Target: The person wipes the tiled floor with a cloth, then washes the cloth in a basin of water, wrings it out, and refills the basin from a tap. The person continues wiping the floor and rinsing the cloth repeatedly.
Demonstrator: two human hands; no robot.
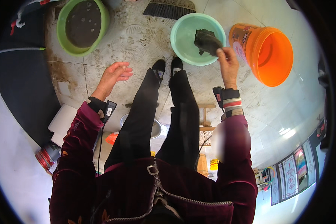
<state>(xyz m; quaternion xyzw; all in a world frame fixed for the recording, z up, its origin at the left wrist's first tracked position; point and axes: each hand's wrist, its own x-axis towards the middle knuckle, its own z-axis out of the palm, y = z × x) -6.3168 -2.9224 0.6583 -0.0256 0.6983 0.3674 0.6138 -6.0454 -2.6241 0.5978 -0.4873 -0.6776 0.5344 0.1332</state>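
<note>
Dark, seemingly wet cloth (207, 41), right hand (227, 63) gripping

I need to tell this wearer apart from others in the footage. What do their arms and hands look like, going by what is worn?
Both arms wear dark red velvet sleeves of a zipped jacket. The left hand is bare; its wrist carries a black strap with a small black device and a thin black cable running down. The right hand is bare too, with a black wrist device above a striped red, white and grey knit cuff.

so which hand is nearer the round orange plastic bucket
Right. The right hand grips a dark wet cloth over the round pale green basin, just beside the round orange plastic bucket; the left hand hangs open, far across.
</note>
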